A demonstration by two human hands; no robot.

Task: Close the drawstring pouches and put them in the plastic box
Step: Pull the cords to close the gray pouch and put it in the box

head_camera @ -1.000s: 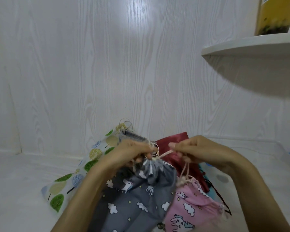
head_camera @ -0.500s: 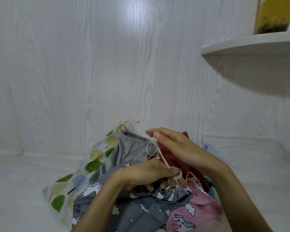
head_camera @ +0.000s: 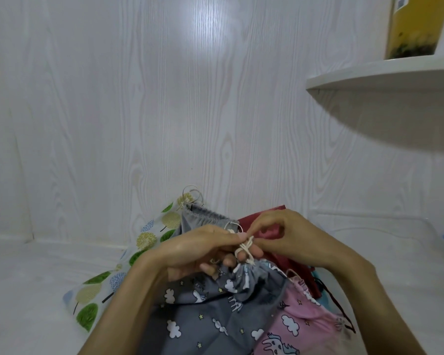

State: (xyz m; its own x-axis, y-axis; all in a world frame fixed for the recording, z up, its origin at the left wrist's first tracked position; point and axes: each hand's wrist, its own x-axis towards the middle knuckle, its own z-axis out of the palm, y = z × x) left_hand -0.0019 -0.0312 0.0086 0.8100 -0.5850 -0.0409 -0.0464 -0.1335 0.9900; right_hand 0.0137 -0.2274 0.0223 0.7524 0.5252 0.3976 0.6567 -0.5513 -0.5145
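Observation:
A grey drawstring pouch [head_camera: 210, 311] printed with clouds and unicorns lies in front of me, its mouth gathered tight. Its cream cord [head_camera: 245, 248] is wound round my fingers just above the mouth. My left hand [head_camera: 200, 248] pinches the cord, and my right hand [head_camera: 285, 237] pinches it from the other side. A pink unicorn pouch [head_camera: 300, 321] lies to the right. Behind are a tree-print pouch [head_camera: 118, 272], a plain grey one [head_camera: 205, 219] and a dark red one [head_camera: 269, 213]. The clear plastic box [head_camera: 369, 221] stands at the right.
A white wood-grain wall [head_camera: 164, 111] rises close behind the pile. A white corner shelf [head_camera: 385, 73] juts out at the upper right with a yellow carton [head_camera: 418, 24] on it. White floor [head_camera: 31, 290] spreads to the left.
The left hand rose back from low over the pouch mouth. The right hand came down from above it. Both now meet at the cord, which is looped round the fingers.

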